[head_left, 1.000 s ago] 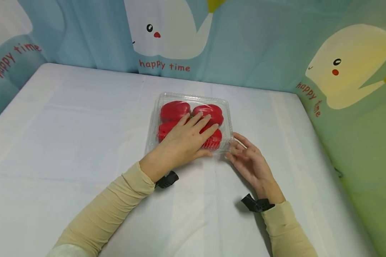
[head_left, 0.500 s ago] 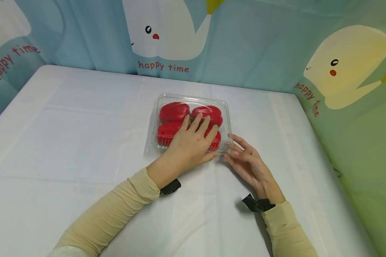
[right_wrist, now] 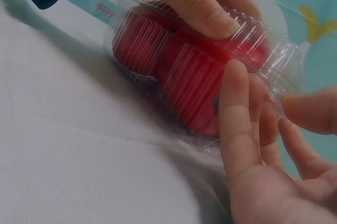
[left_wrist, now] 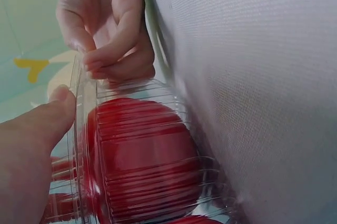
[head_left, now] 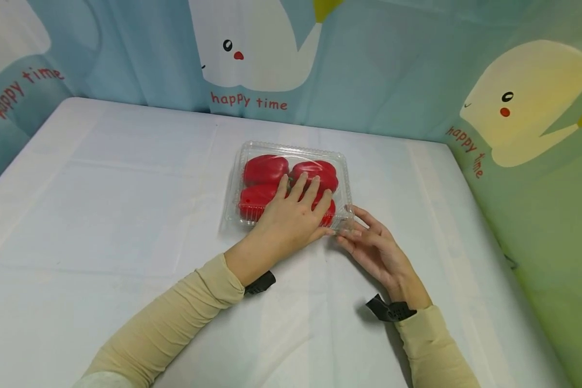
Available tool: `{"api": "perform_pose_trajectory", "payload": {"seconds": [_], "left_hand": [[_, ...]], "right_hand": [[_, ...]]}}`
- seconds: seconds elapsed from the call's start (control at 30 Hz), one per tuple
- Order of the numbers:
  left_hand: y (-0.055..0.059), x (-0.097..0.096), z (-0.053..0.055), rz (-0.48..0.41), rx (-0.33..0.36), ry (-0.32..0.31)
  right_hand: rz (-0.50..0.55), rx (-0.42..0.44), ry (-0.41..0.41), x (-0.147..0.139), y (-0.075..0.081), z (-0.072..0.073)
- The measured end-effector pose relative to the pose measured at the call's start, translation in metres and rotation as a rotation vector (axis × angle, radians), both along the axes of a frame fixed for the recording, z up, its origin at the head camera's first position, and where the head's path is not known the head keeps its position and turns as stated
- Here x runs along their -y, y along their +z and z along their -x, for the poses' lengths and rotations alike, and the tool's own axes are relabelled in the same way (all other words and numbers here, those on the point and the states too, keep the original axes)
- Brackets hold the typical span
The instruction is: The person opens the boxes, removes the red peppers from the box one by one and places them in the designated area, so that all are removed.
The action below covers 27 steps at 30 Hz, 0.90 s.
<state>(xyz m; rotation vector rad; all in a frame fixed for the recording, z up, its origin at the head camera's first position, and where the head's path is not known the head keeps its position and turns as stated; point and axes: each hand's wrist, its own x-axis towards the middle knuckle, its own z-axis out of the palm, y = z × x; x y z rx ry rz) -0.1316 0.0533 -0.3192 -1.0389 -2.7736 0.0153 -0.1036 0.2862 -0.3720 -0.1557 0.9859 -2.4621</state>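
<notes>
A clear plastic clamshell box [head_left: 344,167] lies closed on the table, with several red bell peppers [head_left: 265,170] inside. My left hand [head_left: 291,218] rests on the lid, fingers spread over the peppers, its thumb along the near rim. At the near right corner, my right hand [head_left: 378,248] pinches the rim between thumb and fingers. The left wrist view shows the ribbed side of the box [left_wrist: 152,150] and the right hand [left_wrist: 113,29] at its edge. In the right wrist view, the left thumb [right_wrist: 213,21] presses on the lid above the right fingers.
A white cloth covers the table [head_left: 102,215]. Behind it hangs a blue curtain [head_left: 383,70] printed with whales and lettering; a green stretch of it [head_left: 548,231] runs along the right side. Black camera straps [head_left: 390,310] sit on both wrists.
My left hand has slid slightly right and toward me over the lid, its thumb now nearer the right corner. The right hand keeps its place at the corner; the box stays put.
</notes>
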Motion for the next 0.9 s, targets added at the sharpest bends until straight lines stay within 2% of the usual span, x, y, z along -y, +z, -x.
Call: {"api": "perform_pose_trajectory", "payload": {"seconds": [0.17,0.33,0.5,0.6,0.8,0.9], "left_hand": [[0.0,-0.002,-0.003,0.005,-0.058,-0.039],[-0.003,-0.004,-0.01,0.005,-0.17,-0.119],[-0.008,-0.006,-0.014,-0.018,-0.266,-0.135],[-0.009,-0.007,-0.014,-0.04,-0.274,-0.13],[-0.009,-0.012,-0.015,-0.132,-0.22,-0.095],[-0.01,-0.016,-0.016,-0.161,-0.229,-0.071]], "right_hand": [[-0.014,0.0,-0.002,-0.001,0.0,-0.001],[-0.047,-0.027,0.002,-0.001,-0.001,0.0],[-0.056,-0.022,-0.004,0.0,-0.002,-0.001],[-0.066,-0.016,-0.014,0.001,-0.003,-0.001],[-0.085,-0.035,-0.016,0.002,-0.003,0.0],[-0.096,-0.044,-0.01,0.002,-0.004,0.001]]}}
